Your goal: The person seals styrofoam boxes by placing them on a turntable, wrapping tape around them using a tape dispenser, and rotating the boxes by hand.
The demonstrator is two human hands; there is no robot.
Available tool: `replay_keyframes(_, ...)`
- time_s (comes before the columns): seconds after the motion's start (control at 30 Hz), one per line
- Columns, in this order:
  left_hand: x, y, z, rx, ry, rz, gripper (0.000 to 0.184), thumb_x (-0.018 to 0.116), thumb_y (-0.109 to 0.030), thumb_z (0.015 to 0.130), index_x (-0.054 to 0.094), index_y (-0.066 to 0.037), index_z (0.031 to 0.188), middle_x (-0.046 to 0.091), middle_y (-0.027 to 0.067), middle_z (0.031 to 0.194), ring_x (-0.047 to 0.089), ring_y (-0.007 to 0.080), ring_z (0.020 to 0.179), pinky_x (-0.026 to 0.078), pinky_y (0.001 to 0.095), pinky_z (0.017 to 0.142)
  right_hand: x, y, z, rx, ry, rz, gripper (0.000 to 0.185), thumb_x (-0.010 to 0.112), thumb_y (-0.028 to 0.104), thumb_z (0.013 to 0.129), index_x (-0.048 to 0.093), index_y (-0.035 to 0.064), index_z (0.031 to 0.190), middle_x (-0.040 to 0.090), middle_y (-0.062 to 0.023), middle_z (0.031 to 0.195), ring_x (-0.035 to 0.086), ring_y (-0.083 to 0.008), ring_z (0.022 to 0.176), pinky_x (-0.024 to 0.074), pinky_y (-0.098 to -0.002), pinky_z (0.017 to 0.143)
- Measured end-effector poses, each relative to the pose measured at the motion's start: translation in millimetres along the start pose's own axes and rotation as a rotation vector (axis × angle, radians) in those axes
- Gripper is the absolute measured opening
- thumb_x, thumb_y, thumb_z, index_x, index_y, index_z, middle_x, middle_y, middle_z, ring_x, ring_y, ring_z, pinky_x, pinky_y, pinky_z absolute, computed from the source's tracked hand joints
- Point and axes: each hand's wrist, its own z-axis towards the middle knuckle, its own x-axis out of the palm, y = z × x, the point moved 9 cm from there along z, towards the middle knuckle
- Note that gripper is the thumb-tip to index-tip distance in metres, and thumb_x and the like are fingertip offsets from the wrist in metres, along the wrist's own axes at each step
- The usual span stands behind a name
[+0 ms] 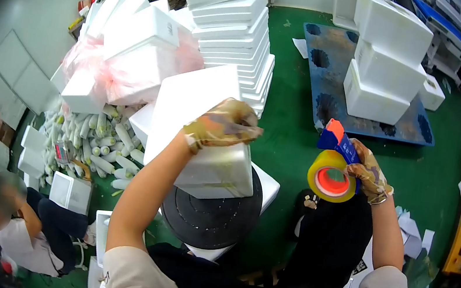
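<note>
A white foam box (212, 171) rests on a round black turntable (208, 217) in front of me. My left hand (224, 124), in a patterned glove, is at the top of this box with its fingers bent together; whether anything is between them is too small to tell. My right hand (369, 172), gloved too, grips a blue and orange tape dispenser (340, 142) to the right of the box. The dispenser carries a yellow-edged roll of tape (320, 177) with an orange core.
Stacked foam lids (237, 33) stand behind the box. White boxes (378, 76) are piled on a blue pallet (320, 95). Many pale vegetables (103, 147) lie on the floor at left, near a seated person (31, 240). A yellow pallet-truck-like frame (460, 217) is at right.
</note>
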Motion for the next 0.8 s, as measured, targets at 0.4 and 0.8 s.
replay_keyframes(0.4, 137.3, -83.6, -110.5, 0.104, -0.450, -1.012, 0.057, 0.065, -0.013, 0.088, 0.039, -0.002, 0.137, 0.051, 0.0132, 0.128, 0.056, 0.0216, 0.108, 0.048, 0.0334, 0.091, 91.9, 4.1, -52.0, 0.055, 0.394, 0.339, 0.081, 0.085, 0.024, 0.060, 0.043, -0.0017, 0.124, 0.057, -0.0052, 0.109, 0.058, -0.0118, 0.099, 0.0484, -0.0272, 0.090)
replay_keyframes(0.8, 209.1, -22.3, -68.2, -0.269, -0.874, -0.983, 0.032, 0.065, -0.008, 0.089, 0.047, -0.001, 0.114, 0.058, 0.0068, 0.099, 0.055, 0.0123, 0.090, 0.046, 0.0248, 0.082, 101.5, 22.3, -27.9, -0.254, 0.111, -0.877, 0.063, 0.077, 0.014, 0.067, 0.048, 0.0017, 0.122, 0.059, -0.0217, 0.112, 0.059, -0.0392, 0.104, 0.0477, -0.0411, 0.088)
